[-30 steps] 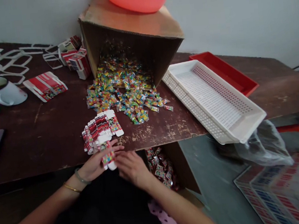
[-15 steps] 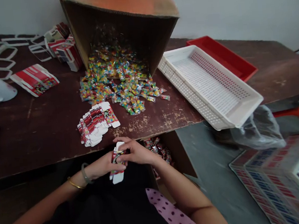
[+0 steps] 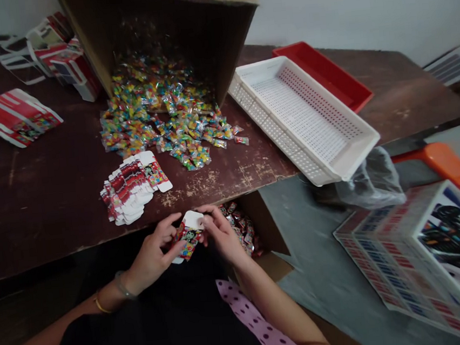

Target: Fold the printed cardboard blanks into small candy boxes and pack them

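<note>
A small printed candy box (image 3: pixel 190 236) with a white end flap is held between both hands, just off the table's front edge. My left hand (image 3: pixel 156 253) grips it from the left, thumb along its lower face. At the flap and right side, the fingers of my right hand (image 3: pixel 220 233) pinch the carton. On the table in front lies a fanned stack of flat cartons (image 3: pixel 131 187) with red and white print. Behind it, wrapped colourful candies (image 3: pixel 160 119) spill from a large cardboard box (image 3: pixel 234 47) lying on its side.
A white perforated basket (image 3: pixel 314 121) overlaps a red tray (image 3: pixel 330 76) on the right. Below the edge, an open carton (image 3: pixel 269 223) holds wrapped pieces. Striped boxes (image 3: pixel 17 117) stand left. A crate (image 3: pixel 417 263) and orange stool (image 3: pixel 444 165) are on the floor.
The small box has turned and its body looks more opened out. My right hand has shifted to its right side, my left fingers have spread around it. The view has swung right.
</note>
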Available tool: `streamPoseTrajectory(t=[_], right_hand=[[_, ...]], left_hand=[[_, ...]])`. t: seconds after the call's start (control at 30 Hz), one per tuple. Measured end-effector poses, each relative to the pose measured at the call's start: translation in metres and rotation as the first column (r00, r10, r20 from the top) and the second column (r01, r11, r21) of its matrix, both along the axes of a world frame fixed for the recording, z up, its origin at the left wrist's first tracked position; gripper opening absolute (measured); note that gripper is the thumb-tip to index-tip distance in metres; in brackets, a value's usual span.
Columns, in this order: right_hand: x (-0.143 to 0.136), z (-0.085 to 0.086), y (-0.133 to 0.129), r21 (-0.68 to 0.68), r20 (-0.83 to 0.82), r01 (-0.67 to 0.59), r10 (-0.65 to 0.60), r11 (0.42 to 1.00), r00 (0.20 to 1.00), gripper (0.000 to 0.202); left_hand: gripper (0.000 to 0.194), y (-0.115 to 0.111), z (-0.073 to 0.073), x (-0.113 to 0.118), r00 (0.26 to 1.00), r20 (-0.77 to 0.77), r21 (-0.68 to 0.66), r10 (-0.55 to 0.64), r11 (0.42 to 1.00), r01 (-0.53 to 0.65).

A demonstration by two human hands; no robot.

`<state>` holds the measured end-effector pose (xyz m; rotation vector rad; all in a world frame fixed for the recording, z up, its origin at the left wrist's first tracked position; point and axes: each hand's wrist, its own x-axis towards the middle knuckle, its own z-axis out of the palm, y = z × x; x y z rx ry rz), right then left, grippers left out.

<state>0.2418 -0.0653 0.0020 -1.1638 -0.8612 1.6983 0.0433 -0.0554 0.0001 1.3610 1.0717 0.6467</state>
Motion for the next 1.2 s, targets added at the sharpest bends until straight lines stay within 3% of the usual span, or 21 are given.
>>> streamPoseTrajectory(t=[0.07, 0.13, 0.2, 0.27, 0.43, 0.53, 0.63, 0.8, 0.87, 0.97, 1.03, 1.1, 1.2], right_hand=[[0.003, -0.011, -0.006, -0.205, -0.217, -0.047, 0.001, 0.978, 0.976, 0.03], [0.005, -0.023, -0.013, -0.365, -0.37, -0.179, 0.034, 0.914, 0.928, 0.035], [0.004, -0.033, -0.02, -0.456, -0.445, -0.282, 0.058, 0.844, 0.894, 0.042], [0.001, -0.04, -0.026, -0.471, -0.446, -0.33, 0.102, 0.818, 0.889, 0.045], [-0.015, -0.042, -0.032, -0.295, -0.214, -0.322, 0.266, 0.9, 0.94, 0.043], [-0.028, -0.039, -0.034, -0.189, -0.076, -0.248, 0.238, 0.95, 0.968, 0.047], [-0.042, -0.035, -0.035, -0.073, 0.068, -0.167, 0.172, 0.983, 0.983, 0.057], [-0.051, -0.027, -0.026, 0.119, 0.259, -0.193, 0.157, 0.974, 0.953, 0.031], [-0.046, -0.026, -0.021, 0.235, 0.369, -0.261, 0.162, 0.936, 0.915, 0.028], [-0.039, -0.026, -0.024, 0.396, 0.536, -0.478, 0.225, 0.784, 0.814, 0.032], [-0.038, -0.026, -0.032, 0.426, 0.61, -0.578, 0.25, 0.697, 0.752, 0.035], [-0.038, -0.025, -0.035, 0.425, 0.621, -0.623, 0.29, 0.656, 0.728, 0.036], [-0.023, -0.024, -0.008, 0.462, 0.617, -0.682, 0.346, 0.568, 0.707, 0.036]], left_hand=[[0.042, -0.004, 0.003, 0.0, 0.993, -0.031, -0.03, -0.115, 0.993, 0.114], [0.033, -0.007, 0.003, -0.001, 0.979, -0.014, -0.08, -0.205, 0.976, 0.203], [0.025, -0.011, 0.002, -0.002, 0.968, 0.018, -0.106, -0.25, 0.962, 0.25], [0.02, -0.014, 0.0, -0.003, 0.965, 0.02, -0.108, -0.261, 0.959, 0.262], [0.019, -0.017, 0.0, -0.016, 0.957, -0.08, -0.113, -0.28, 0.956, 0.27], [0.018, -0.017, 0.0, -0.03, 0.961, -0.109, -0.135, -0.255, 0.961, 0.24], [0.019, -0.019, -0.002, -0.043, 0.98, -0.111, -0.164, -0.166, 0.976, 0.147], [0.019, -0.026, -0.009, -0.05, 0.999, -0.041, -0.247, 0.032, 0.968, -0.041], [0.032, -0.028, -0.011, -0.05, 0.998, 0.003, -0.306, 0.058, 0.95, -0.055], [0.048, -0.03, -0.015, -0.052, 0.999, 0.026, -0.389, 0.024, 0.921, -0.012], [0.049, -0.03, -0.015, -0.053, 0.998, 0.033, -0.41, -0.058, 0.91, 0.067], [0.051, -0.026, -0.011, -0.054, 0.988, 0.024, -0.407, -0.153, 0.901, 0.15], [0.056, -0.01, 0.002, -0.055, 0.957, -0.081, -0.344, -0.277, 0.909, 0.234]])
